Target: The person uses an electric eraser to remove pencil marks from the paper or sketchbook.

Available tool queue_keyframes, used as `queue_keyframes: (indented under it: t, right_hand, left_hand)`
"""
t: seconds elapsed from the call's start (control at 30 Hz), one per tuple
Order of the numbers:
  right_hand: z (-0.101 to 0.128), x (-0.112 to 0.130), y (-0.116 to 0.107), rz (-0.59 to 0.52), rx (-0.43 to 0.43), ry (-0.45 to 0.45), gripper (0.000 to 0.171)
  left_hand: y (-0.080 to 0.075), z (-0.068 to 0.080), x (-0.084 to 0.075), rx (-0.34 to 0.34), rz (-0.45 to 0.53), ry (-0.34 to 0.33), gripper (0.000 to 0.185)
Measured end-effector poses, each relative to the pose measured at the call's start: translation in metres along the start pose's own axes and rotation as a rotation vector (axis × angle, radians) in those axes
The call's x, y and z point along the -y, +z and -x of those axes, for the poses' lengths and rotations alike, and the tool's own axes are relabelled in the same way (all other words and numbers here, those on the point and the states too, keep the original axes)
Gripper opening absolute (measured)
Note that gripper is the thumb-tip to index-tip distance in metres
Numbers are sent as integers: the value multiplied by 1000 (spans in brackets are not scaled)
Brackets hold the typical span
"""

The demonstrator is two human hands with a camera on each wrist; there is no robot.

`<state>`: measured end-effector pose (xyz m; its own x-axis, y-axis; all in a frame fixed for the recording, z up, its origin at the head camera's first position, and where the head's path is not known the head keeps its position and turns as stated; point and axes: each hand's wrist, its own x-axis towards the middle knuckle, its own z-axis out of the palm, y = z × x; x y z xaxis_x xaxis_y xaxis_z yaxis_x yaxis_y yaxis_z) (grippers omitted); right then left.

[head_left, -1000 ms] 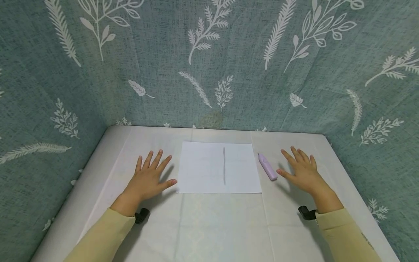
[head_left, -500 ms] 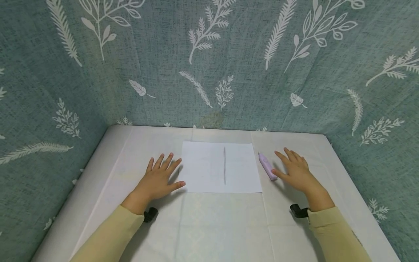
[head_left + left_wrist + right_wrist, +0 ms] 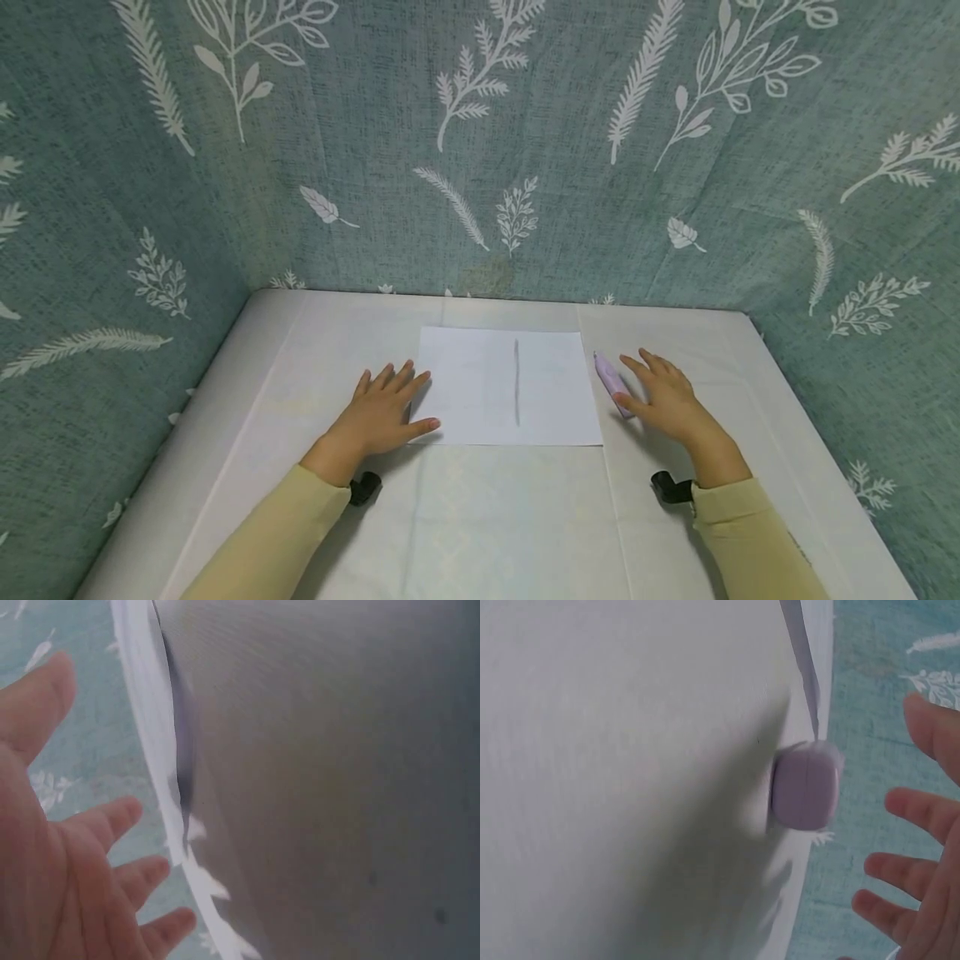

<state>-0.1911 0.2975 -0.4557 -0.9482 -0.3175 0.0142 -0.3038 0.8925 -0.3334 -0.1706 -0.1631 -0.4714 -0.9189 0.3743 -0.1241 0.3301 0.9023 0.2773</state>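
A white sheet of paper [image 3: 468, 375] lies on the table, with a grey vertical line [image 3: 517, 383] drawn right of its middle. Beside its right edge is a thick lavender pen-shaped tool [image 3: 609, 375], narrow tip pointing away from me; its blunt rounded end [image 3: 806, 786] faces the right wrist camera. My left hand [image 3: 378, 418], fingers spread, overlaps the paper's left edge and holds nothing. My right hand [image 3: 670, 404] hovers palm down just right of the tool, its thumb and fingers loosely spread and its thumb overlapping the tool's near end in the head view.
A white cloth covers the table [image 3: 510, 525]. Green-blue fabric with white leaf prints [image 3: 360, 225] stands as walls behind and at both sides. Each wrist carries a small black camera mount, one at the left sleeve [image 3: 365, 489] and one at the right sleeve [image 3: 670, 487].
Both hands have moved inward: the left one rightward onto the paper's left edge, the right one leftward to the lavender tool. Paper and tool lie where they were.
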Motion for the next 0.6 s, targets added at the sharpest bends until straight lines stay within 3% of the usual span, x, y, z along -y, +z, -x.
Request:
queue_keyframes:
  t: [0.37, 0.6]
  right_hand:
    - [-5, 2, 6, -44, 29, 6, 65]
    - [-8, 5, 10, -83, 5, 22, 61]
  left_hand:
    - [0, -9, -8, 64, 10, -16, 87]
    - [5, -19, -7, 68, 16, -21, 88]
